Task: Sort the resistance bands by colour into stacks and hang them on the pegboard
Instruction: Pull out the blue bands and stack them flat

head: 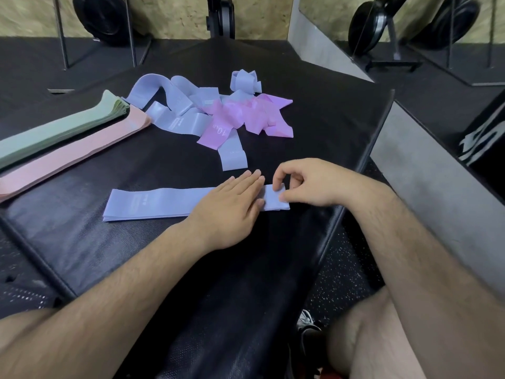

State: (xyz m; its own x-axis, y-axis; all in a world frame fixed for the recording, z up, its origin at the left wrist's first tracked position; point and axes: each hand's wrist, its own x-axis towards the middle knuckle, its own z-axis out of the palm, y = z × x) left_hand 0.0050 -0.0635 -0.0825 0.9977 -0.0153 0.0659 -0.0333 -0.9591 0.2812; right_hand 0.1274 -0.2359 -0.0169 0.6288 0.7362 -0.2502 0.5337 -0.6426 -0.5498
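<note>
A flat stack of blue-grey bands (pixel 153 203) lies across the black padded surface (pixel 314 127) in front of me. My left hand (pixel 232 209) presses flat on its right part with straight fingers. My right hand (pixel 306 181) pinches the stack's right end between thumb and curled fingers. Beyond them sits a loose heap of blue-grey bands (pixel 175 110) tangled with purple bands (pixel 246 116). At the far left lie a neat green stack (pixel 60 129) and a pink stack (pixel 71 157), side by side. No pegboard is in view.
The padded surface ends at its right edge (pixel 379 143), with speckled floor below. A grey concrete ledge (pixel 426 170) runs along the right. Black weight plates (pixel 103 17) on stands lean at the back wall. My knee (pixel 363 332) and shoe (pixel 308 326) show at the bottom.
</note>
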